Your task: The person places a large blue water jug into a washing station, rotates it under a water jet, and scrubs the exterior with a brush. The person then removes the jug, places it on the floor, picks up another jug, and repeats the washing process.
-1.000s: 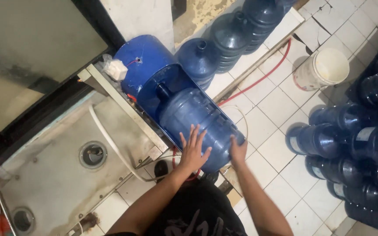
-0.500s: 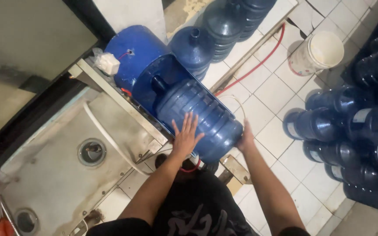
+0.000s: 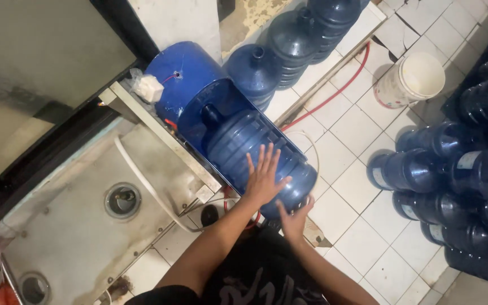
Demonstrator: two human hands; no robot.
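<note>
Two hands, left hand [image 3: 265,179] and right hand [image 3: 295,217], press one water jug [image 3: 255,152].

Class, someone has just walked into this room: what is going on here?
A person leans over a big blue water jug that lies on its side in a blue cradle, neck pointing away from them. The left hand lies flat with spread fingers on the jug's side; the right hand presses its base. More blue jugs lie stacked on the tiled floor to the right, near a white bucket.
</note>
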